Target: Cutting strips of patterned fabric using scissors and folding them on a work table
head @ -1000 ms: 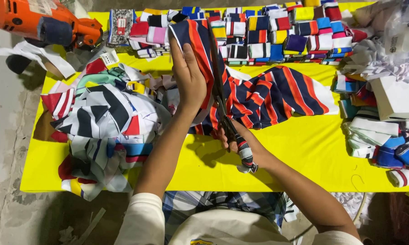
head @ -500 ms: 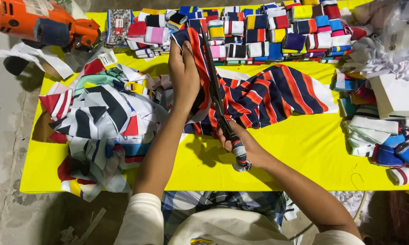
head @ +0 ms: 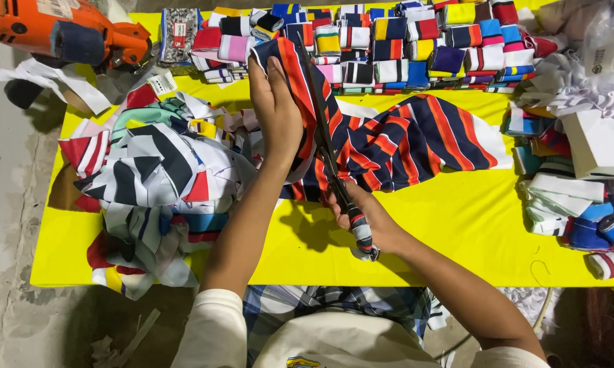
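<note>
On yellow table [head: 457, 225], mid-scene | striped cloth [head: 416, 140] lay limp, soft, light; best held near cut edge | left hand [head: 278, 112] clamped its raised end | right hand [head: 368, 221] closed around scissors [head: 327, 146].

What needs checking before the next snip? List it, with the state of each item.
1. Left hand holds the striped fabric up: ok.
2. Right hand grips the scissors by the wrapped handles: ok.
3. Blade lies along the fabric beside the left hand; left fingers free of the edge: cannot tell.
4. Rest of the fabric lies spread on the yellow table, not bunched under the blades: ok.
5. Scrap pile on the left stays apart from the cut line: ok.
</note>
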